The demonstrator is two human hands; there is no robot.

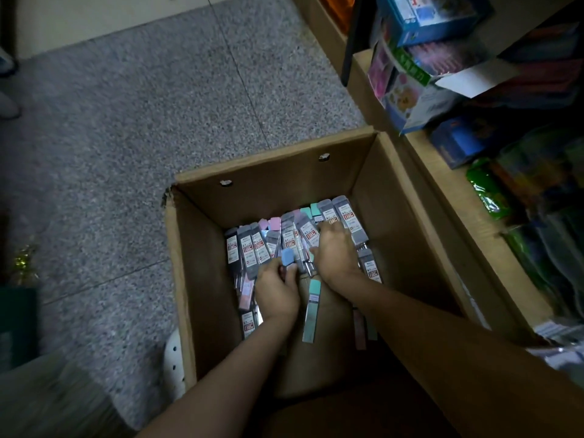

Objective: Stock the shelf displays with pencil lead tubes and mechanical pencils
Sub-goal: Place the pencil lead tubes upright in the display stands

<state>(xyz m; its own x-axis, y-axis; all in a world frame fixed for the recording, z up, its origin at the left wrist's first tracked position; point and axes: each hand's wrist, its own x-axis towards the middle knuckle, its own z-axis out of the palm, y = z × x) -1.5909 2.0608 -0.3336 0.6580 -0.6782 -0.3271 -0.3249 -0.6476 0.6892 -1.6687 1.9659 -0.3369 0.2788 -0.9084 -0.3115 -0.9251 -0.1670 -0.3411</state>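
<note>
An open cardboard box (202,279) stands on the floor, its bottom covered with several flat pencil lead tubes (249,248) that have grey labels and pastel caps. Both my arms reach down into it. My left hand (276,294) grips a lead tube with a blue cap (288,257), fingers curled round it. My right hand (335,252) lies palm down on the pile, fingers curled over a few grey tubes (308,233). A teal-capped tube (311,311) lies loose between my forearms.
A wooden shelf unit (442,172) stands right of the box, packed with coloured boxes (423,23) and green packets (486,191). Grey speckled floor (142,121) spreads to the left. A white perforated object (175,358) sits by the box's near left corner.
</note>
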